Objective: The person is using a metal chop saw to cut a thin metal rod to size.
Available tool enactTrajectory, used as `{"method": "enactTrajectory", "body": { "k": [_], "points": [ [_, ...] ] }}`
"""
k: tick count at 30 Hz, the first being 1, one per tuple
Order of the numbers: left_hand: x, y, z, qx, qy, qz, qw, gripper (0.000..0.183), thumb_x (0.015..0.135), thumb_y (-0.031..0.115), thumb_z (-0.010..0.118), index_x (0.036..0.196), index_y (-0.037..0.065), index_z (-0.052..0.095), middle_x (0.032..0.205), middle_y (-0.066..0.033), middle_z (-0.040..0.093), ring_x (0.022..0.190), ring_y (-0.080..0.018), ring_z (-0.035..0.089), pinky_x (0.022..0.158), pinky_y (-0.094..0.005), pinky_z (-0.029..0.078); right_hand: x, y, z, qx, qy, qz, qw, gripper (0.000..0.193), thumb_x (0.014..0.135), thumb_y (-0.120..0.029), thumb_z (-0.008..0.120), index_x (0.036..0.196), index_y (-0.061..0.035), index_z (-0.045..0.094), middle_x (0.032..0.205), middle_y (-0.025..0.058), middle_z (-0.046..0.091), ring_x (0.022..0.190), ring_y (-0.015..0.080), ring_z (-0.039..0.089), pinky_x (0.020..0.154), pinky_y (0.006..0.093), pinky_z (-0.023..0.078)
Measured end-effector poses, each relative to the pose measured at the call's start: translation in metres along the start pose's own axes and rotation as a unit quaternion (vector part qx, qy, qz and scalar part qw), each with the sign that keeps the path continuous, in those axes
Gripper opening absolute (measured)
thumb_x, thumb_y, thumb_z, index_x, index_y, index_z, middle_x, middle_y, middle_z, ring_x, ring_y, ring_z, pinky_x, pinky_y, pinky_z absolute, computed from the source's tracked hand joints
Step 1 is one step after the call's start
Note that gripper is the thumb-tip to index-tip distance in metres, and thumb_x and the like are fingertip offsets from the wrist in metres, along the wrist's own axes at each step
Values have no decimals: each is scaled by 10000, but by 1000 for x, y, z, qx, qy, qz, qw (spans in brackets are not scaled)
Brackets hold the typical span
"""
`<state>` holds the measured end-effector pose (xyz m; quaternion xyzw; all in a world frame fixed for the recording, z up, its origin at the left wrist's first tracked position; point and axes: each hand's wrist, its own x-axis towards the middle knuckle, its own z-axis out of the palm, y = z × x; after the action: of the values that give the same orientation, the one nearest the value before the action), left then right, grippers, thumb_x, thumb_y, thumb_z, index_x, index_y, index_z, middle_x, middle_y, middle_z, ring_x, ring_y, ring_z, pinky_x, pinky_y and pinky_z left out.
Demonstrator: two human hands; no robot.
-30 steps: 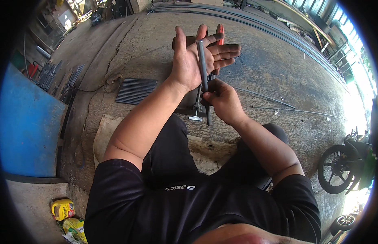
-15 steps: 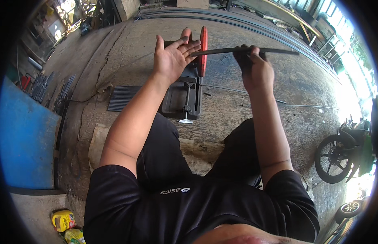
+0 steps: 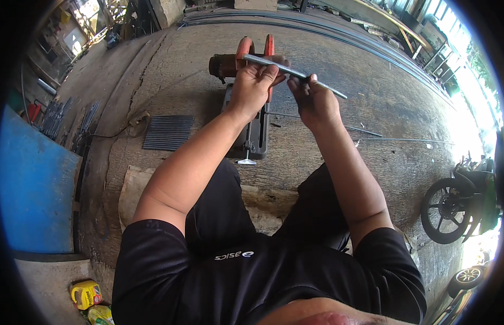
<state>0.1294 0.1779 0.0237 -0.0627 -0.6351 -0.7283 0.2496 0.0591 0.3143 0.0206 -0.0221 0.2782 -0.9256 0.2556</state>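
Note:
A short grey metal bar (image 3: 291, 71) is held up in front of me, slanting down to the right. My left hand (image 3: 252, 89) pinches its left part, thumb on the near side. Around the right part close the thumb and fingers of my right hand (image 3: 318, 105), whose fingertips look blackened. Directly behind and below the hands stands a chop saw with a red guard (image 3: 270, 49), a brown motor (image 3: 222, 66) and a dark base (image 3: 259, 138); my hands and the bar hide part of it. A thin rod (image 3: 287, 115) extends rightward from the saw's base.
A neat row of cut metal bars (image 3: 168, 132) lies left of the saw. Loose rods (image 3: 395, 140) rest on the floor to the right, and long pipes (image 3: 327, 31) stretch across the back. A blue panel (image 3: 35, 184) stands left, a motorcycle wheel (image 3: 448, 211) right.
The bar has shifted left and now tilts down to the right. My left hand went from open-palmed to gripping it; my right hand moved left and slightly down.

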Motion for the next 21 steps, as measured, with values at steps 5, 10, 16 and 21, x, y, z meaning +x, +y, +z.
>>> {"method": "enactTrajectory", "body": {
  "k": [5, 10, 16, 21],
  "points": [
    [10, 3, -12, 3, 131, 56, 990, 206, 931, 136, 580, 1082, 8, 631, 1058, -100, 657, 857, -151, 658, 744, -288, 581, -3, 2, 0, -170, -11, 219, 961, 384, 961, -349, 511, 1014, 27, 450, 830, 144, 604, 732, 271, 644, 714, 389, 565],
    [9, 16, -36, 303, 143, 8, 942, 282, 901, 262, 647, 982, -7, 668, 825, -50, 701, 721, -116, 644, 684, -224, 500, 1, 7, -9, -470, -88, 54, 876, 434, 915, -368, 592, 1009, 55, 577, 850, 161, 651, 728, 255, 650, 687, 332, 524],
    [4, 21, -35, 346, 93, 18, 933, 280, 894, 268, 652, 964, -2, 667, 810, -77, 688, 710, -125, 638, 683, -248, 512, 3, 41, -24, -710, -191, -59, 675, 355, 900, -279, 598, 1149, -28, 624, 872, 132, 682, 797, 234, 648, 757, 342, 488],
    [3, 25, -41, 148, 98, 5, 984, 308, 919, 287, 607, 994, -9, 645, 823, -99, 677, 732, -159, 640, 711, -296, 525, -4, 60, -20, -595, -208, -65, 774, 283, 907, -204, 590, 1097, 4, 615, 820, 124, 662, 767, 192, 636, 736, 319, 488]
  ]
}}
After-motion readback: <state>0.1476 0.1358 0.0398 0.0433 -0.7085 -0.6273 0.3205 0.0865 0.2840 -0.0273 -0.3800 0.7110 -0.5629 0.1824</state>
